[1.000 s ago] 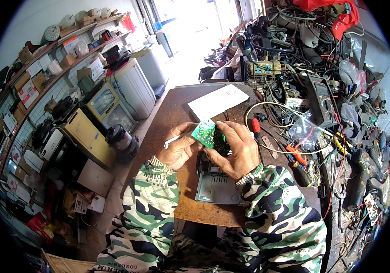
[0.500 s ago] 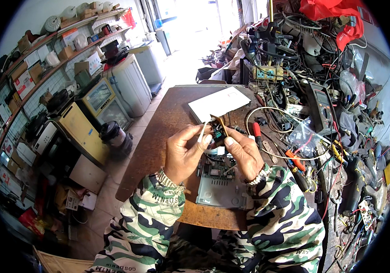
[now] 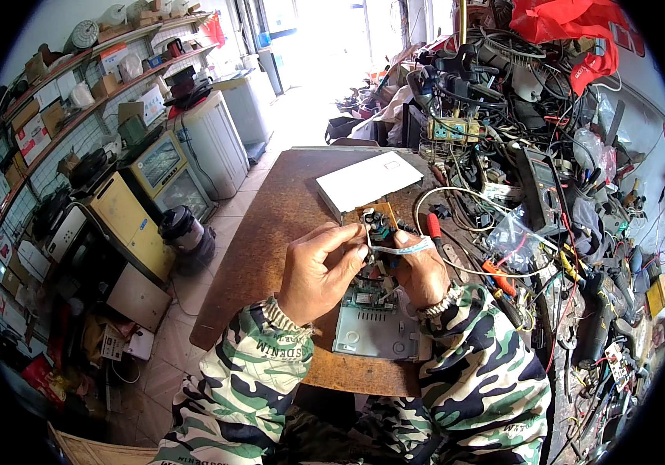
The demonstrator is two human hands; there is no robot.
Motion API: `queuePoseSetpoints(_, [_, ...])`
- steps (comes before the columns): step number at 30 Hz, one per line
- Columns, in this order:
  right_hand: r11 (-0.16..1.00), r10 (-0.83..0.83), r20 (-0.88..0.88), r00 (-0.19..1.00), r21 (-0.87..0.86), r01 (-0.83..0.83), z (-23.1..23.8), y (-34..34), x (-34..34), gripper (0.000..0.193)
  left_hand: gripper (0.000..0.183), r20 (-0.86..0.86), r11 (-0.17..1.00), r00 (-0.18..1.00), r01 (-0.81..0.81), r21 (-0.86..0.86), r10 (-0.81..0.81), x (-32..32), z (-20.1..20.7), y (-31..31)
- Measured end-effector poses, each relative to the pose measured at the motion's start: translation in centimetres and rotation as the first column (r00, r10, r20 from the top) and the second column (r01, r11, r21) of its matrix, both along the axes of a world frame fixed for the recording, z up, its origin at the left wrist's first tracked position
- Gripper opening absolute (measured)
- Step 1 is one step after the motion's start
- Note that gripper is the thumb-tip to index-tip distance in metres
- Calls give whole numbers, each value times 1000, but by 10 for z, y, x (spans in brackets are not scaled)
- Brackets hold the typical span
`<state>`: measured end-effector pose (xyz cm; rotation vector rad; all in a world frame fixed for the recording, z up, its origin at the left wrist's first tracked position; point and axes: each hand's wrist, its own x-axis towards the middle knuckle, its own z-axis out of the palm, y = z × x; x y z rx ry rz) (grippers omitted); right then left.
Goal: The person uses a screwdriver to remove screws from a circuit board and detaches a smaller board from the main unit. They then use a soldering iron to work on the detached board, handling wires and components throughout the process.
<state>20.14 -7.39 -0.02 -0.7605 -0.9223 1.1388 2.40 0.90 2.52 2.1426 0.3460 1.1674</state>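
A small brown circuit board point(image 3: 386, 211) with dark and green parts on it is held up over the wooden table. My right hand point(image 3: 421, 273) is closed on its right side, thumb and fingers pinching. A white and light-blue ribbon cable point(image 3: 404, 249) runs across in front of the board and over my right fingertips. My left hand point(image 3: 318, 270) is closed too, its thumb and forefinger pinching at the cable's left end beside the board. Below my hands lies an open grey metal casing point(image 3: 371, 337) with a green circuit board point(image 3: 365, 297) in it, partly hidden by my hands.
A white cover panel point(image 3: 369, 181) lies farther back on the brown table point(image 3: 243, 271). To the right are a red-handled screwdriver point(image 3: 433, 225), orange-handled pliers point(image 3: 498, 277), a multimeter point(image 3: 542, 186) and heaped cables. Shelves and old appliances point(image 3: 212, 143) line the left side.
The small board has turned from nearly edge-on to showing its component side. The ribbon cable, hanging below before, now stretches sideways between my hands.
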Motion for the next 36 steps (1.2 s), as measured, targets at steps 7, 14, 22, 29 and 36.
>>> queuePoseSetpoints(7, [993, 77, 53, 996, 87, -82, -1, 1, 6, 43, 29, 0, 999, 999, -34, 19, 34, -1, -2, 4])
queuePoseSetpoints(14, [995, -60, 247, 967, 97, 37, 8, -4, 8, 47, 34, 97, 983, 995, 27, -180, -9, 6, 6, 0])
queuePoseSetpoints(22, [831, -549, 577, 605, 457, 318, 16, -12, -9, 60, 35, 344, 642, 917, 388, -661, -200, -3, -4, 17])
queuePoseSetpoints(29, [706, -706, 644, 294, 611, 358, 14, -16, -13, 63, 35, 456, 453, 841, 541, -708, -292, -3, -24, 40])
queuePoseSetpoints(36, [662, -742, 642, 195, 654, 366, 12, -16, -14, 61, 28, 503, 405, 814, 580, -706, -289, 0, -26, 40])
